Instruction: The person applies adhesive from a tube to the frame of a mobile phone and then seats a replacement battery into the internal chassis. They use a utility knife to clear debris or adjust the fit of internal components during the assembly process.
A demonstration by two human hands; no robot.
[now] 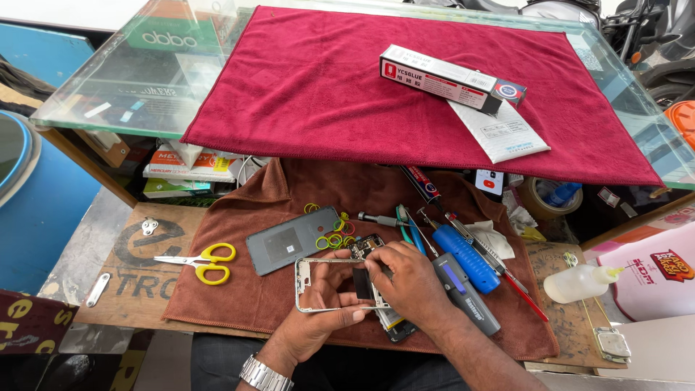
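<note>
One head-worn camera, looking steeply down and forward over the worktop (137, 289); both hands sit close at six o'clock, a glass counter (108, 80) stretches away toward twelve.

Items counted on the bench
Two hands (405, 282), two cloths (347, 94), one scissors (203, 262), one frame (326, 286), one box (445, 78), and one bottle (579, 282) are seen.

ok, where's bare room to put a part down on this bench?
Free: the red cloth left of the glue box, and brown cloth below the scissors. Crowded: right of the right hand with tools, and around the rubber bands beside the back cover.
</note>
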